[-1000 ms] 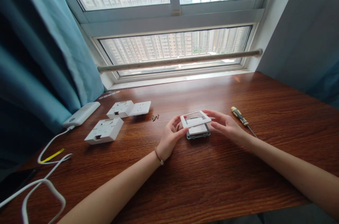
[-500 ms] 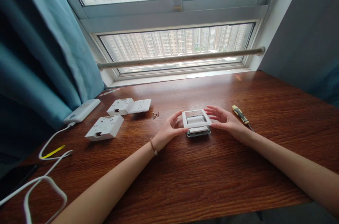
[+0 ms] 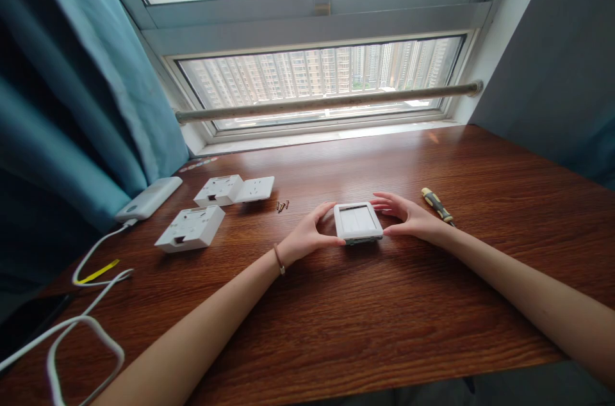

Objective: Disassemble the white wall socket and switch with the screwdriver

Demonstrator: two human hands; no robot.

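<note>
A white square switch frame lies over a white wall switch with a grey base, near the middle of the table. My left hand grips the frame's left side, thumb at the near corner and fingers toward the far corner. At the opposite side, my right hand holds the frame between its thumb and fingers, the fingertips partly hidden behind it. A sliver of the grey base shows under the near edge. Whether the frame sits fully down on the switch I cannot tell.
Right of my hands lies a yellow and grey screwdriver. Several screws are left of them, near a white socket panel and two white mounting boxes. A power bank with a white cable sits far left.
The frame has come down and toward me over the switch, both hands moving with it. Earlier it was raised and tilted, with part of the switch showing below it.
</note>
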